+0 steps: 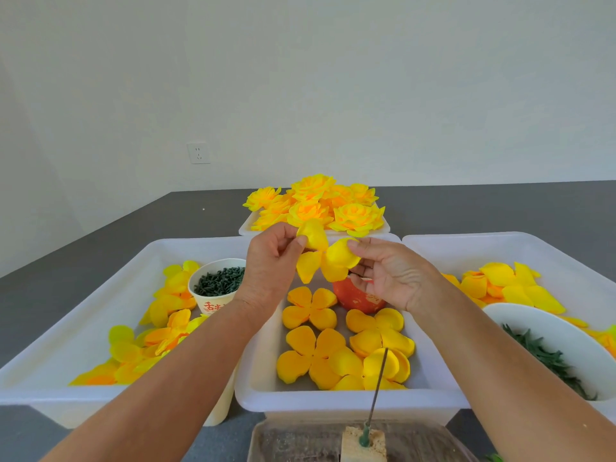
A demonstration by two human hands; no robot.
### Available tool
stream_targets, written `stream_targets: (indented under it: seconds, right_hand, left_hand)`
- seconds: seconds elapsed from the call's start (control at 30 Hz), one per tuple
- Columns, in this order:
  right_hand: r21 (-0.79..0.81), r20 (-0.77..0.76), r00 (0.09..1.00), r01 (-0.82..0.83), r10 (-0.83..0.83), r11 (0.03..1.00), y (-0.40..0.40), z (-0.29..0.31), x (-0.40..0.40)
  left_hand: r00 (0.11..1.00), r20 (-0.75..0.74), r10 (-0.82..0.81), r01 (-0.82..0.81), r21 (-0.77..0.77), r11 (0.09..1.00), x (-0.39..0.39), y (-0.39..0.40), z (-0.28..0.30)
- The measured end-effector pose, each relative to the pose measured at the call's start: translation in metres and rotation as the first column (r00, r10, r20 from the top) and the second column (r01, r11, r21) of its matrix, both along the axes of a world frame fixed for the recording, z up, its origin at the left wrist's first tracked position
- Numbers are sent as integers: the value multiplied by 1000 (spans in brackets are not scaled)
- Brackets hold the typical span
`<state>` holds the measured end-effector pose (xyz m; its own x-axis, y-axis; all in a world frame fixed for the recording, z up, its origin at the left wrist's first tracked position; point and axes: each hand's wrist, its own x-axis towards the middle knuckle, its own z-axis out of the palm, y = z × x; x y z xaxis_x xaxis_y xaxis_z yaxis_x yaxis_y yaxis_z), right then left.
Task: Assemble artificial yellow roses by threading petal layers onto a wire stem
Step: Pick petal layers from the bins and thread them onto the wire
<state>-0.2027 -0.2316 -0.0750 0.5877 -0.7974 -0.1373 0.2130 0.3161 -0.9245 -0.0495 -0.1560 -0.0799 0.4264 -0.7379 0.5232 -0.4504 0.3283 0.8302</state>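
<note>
Two hands, left hand point(270, 261) and right hand point(388, 275), pinching petal layer point(325, 258)

I see dark grey surface point(116, 241) running back to plain white wall point(300, 78). White wall socket point(198, 153) sits low on wall, left of centre. Bare surface at far right point(533, 208), behind trays.
</note>
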Motion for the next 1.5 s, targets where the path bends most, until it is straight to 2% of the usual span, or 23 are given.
stream_targets:
  seconds: [0.07, 0.17, 0.27, 0.37, 0.6, 0.73, 0.9, 1.0, 1.3, 1.5]
  right_hand:
    - [-49, -63, 998, -20, 17, 999, 3, -2, 2]
    - [-158, -156, 982, 81, -106, 984, 2, -4, 4]
    - [-238, -180, 964, 150, -195, 960, 1, -6, 5]
    - [-275, -195, 961, 136, -194, 952, 1, -6, 6]
    - [-262, -219, 957, 129, -189, 956, 3, -6, 6]
    - [-239, -260, 932, 190, -251, 952, -2, -12, 6]
    - [-209, -290, 934, 150, -207, 966, 4, -9, 7]
    - [-211, -288, 939, 127, -186, 969, 7, -7, 8]
    - [-240, -295, 938, 112, -183, 964, 4, -7, 8]
    - [-274, -228, 949, 150, -216, 950, 0, -8, 10]
  left_hand:
    - [1000, -18, 13, -13, -5, 1000, 0, 0, 0]
    - [1000, 0, 10, -10, 13, 1000, -2, 1, 0]
    - [999, 28, -33, 32, 45, 998, -5, 2, 0]
    - [994, 84, -67, 62, 61, 996, -7, 3, -1]
    - [996, 83, -45, 40, 55, 998, -7, 5, 0]
    - [970, 224, 99, -97, -17, 995, -7, 6, 0]
    - [934, 343, -96, 65, 99, 993, -16, 7, -4]
    - [918, 382, -109, 67, 122, 990, -15, 7, -4]
    - [934, 326, -147, 103, 148, 984, -15, 8, -2]
    - [911, 404, -88, 55, 92, 994, -13, 6, -4]
